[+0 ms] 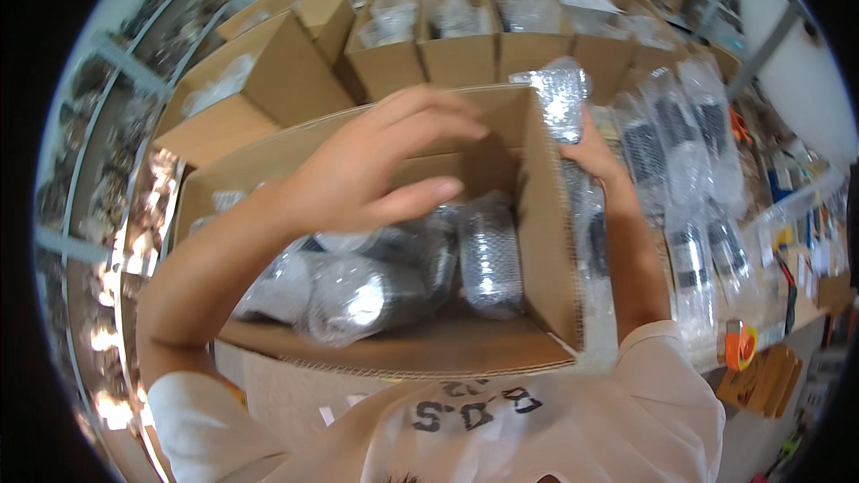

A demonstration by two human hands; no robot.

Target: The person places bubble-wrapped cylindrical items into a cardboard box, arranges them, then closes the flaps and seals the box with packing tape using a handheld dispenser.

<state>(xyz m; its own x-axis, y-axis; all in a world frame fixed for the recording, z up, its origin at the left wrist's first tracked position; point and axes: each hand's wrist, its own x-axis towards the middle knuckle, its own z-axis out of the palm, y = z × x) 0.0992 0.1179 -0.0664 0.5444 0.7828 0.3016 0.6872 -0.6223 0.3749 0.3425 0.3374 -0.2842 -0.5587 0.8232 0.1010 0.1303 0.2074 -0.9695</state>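
Observation:
An open cardboard box [547,228] stands right before me, several bubble-wrapped packages lying inside. One of these, an oblong bubble-wrapped package [492,261], lies near the box's right wall. A rounded clear-wrapped bundle [356,295] is to its left. My left hand [396,161] hovers over the box opening, slightly blurred, its fingers apart and holding nothing. Just outside the right wall, my right hand [590,151] grips a bubble-wrapped package [562,104] that reaches above the box rim. What the wrapping encloses cannot be made out.
Several cardboard boxes [460,57] with wrapped goods line the back. Another open carton [268,84] stands at the back left. Long wrapped items [691,248] lie on the table to the right, near an orange tape dispenser [738,345]. Shelving [100,161] rises on the left.

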